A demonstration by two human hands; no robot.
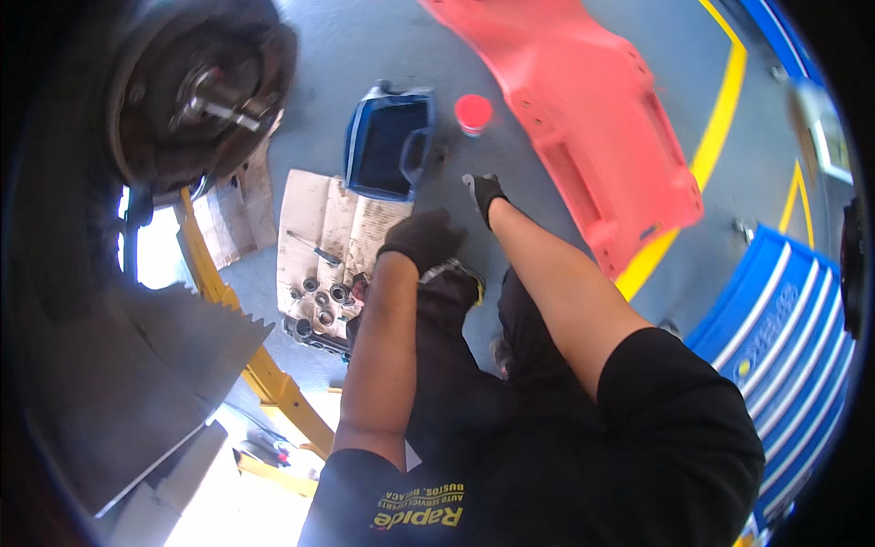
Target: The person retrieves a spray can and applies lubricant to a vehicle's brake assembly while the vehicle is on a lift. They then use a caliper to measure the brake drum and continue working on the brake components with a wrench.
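The blue container (383, 144) is lying by the cardboard (303, 210), beyond left hand (425, 239) and right hand (486, 193) — each grip is showing too unclearly to tell. It is looking stiff, likely light — its handle (424, 151) is offering purchase.

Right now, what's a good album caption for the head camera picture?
Gloved left hand and right hand near stained cardboard, a blue container and a long red board on the floor.

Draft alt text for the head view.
Dark-gloved left hand and right hand extend over a grey floor near stained cardboard bearing a screwdriver and round metal parts. Blue container, red-topped tub and long red creeper lie nearby.
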